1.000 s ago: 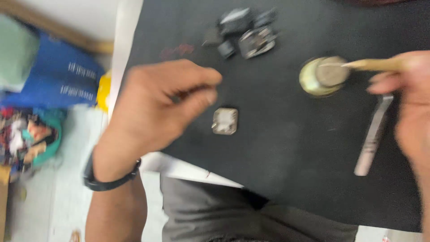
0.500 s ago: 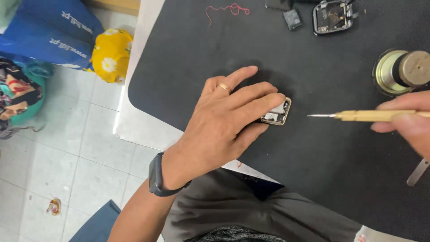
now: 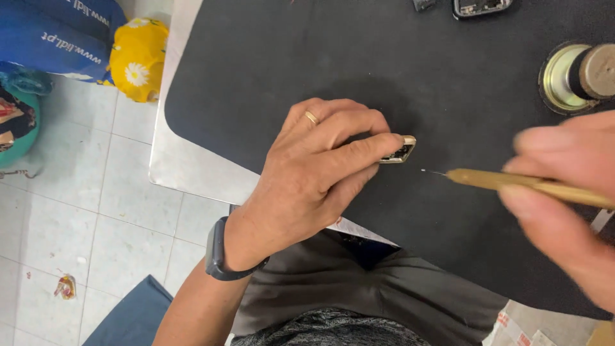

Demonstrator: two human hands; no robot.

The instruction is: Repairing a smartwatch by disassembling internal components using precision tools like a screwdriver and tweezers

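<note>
A matte black mat [image 3: 397, 57] with a rounded corner covers the pale table [image 3: 186, 173], and pale grey floor tiles [image 3: 83, 211] spread beyond its edge. The left hand [image 3: 314, 179], a thin gold ring on one finger and a dark band on the wrist, lies on the mat with its grip closed on a small rectangular watch case [image 3: 400, 150], gold-edged with a dark open inside; the case is pinched between thumb and fingertips and tilted up on its edge, touching the mat. Just beside that grip, toward the person's right, hangs the fine metal needle tip of a slim brass-coloured pick tool [image 3: 512, 182], its point close to the case but apart from it. The right hand [image 3: 564, 205], blurred, has its grip closed around the tool's shaft. Beyond the right hand's grip stands a round shiny metal tin [image 3: 556, 80] with a dull grey cylindrical cap [image 3: 599, 69]. At the mat's far edge lies a dark opened device part [image 3: 480, 6]. On the floor, well apart from the left grip, sit a blue bag [image 3: 57, 38] and a yellow flowered bundle [image 3: 138, 57].
</note>
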